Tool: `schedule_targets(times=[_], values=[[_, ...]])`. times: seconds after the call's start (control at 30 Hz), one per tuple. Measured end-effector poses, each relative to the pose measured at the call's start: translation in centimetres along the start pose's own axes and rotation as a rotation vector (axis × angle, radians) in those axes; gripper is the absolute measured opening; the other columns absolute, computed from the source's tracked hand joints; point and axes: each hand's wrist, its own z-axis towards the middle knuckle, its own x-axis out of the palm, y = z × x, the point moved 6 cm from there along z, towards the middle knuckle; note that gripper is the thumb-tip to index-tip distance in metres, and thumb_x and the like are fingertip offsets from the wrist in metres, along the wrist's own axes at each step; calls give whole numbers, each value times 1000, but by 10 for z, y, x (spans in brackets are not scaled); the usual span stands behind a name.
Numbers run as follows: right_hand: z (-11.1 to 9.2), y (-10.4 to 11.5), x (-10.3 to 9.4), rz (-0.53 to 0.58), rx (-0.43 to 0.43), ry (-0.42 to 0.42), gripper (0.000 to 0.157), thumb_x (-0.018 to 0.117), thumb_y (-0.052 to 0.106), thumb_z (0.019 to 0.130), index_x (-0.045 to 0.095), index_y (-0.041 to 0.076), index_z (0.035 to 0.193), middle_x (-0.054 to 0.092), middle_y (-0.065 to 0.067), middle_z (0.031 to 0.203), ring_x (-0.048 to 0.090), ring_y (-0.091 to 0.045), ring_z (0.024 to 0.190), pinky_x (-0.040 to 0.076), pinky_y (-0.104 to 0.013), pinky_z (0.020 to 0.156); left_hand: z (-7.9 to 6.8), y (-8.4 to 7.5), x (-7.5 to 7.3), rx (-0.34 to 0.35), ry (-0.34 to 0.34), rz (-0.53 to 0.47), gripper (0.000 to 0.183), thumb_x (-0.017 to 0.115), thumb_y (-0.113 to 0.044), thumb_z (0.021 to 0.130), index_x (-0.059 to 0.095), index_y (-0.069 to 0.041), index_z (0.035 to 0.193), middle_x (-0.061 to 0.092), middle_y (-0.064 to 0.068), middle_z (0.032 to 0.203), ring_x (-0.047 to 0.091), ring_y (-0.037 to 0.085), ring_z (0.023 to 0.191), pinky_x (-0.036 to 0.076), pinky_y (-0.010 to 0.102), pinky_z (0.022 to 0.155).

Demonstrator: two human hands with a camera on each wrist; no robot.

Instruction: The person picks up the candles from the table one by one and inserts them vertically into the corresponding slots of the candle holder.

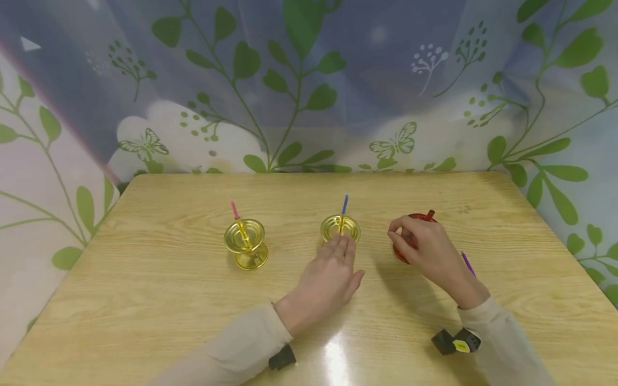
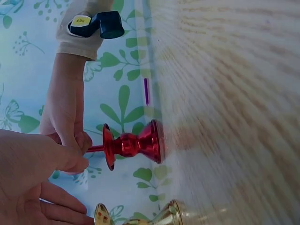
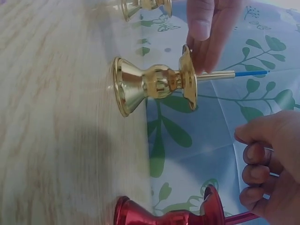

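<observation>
A gold candle holder [image 1: 333,228] with a blue candle [image 1: 345,204] in its tube stands upright mid-table. My left hand [image 1: 330,273] reaches to its dish with fingers extended; whether they touch the rim I cannot tell. To the right is a red candle holder [image 2: 127,144], partly covered in the head view by my right hand [image 1: 425,249]. That hand hovers by the holder's bare tube, fingers loosely curled, nothing visible between thumb and index in the right wrist view. A purple candle [image 1: 468,264] lies on the table beside my right wrist.
Another gold candle holder [image 1: 252,258], bearing a pink candle [image 1: 234,209], stands to the left on the wooden table [image 1: 159,300]. Behind the table's far edge hangs a leaf-patterned curtain [image 1: 367,69]. Both wrists carry small black devices.
</observation>
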Motion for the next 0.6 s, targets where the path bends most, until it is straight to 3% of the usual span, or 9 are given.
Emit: schedule_targets(times=[0.37, 0.6], values=[[-10, -6, -2, -19, 33, 17, 16, 75, -4, 79, 66, 8, 85, 67, 2, 74, 53, -3, 60, 48, -23, 54, 10, -12, -1, 83, -8, 0, 54, 49, -37, 100, 53, 5, 133, 56, 18, 135, 50, 29, 130, 37, 33, 110], [-15, -10, -5, -11, 16, 11, 17, 76, -4, 77, 67, 7, 87, 64, 3, 71, 45, 0, 55, 43, -20, 49, 19, -14, 1, 87, 2, -32, 52, 48, -35, 101, 53, 6, 133, 57, 19, 134, 50, 28, 129, 36, 33, 111]])
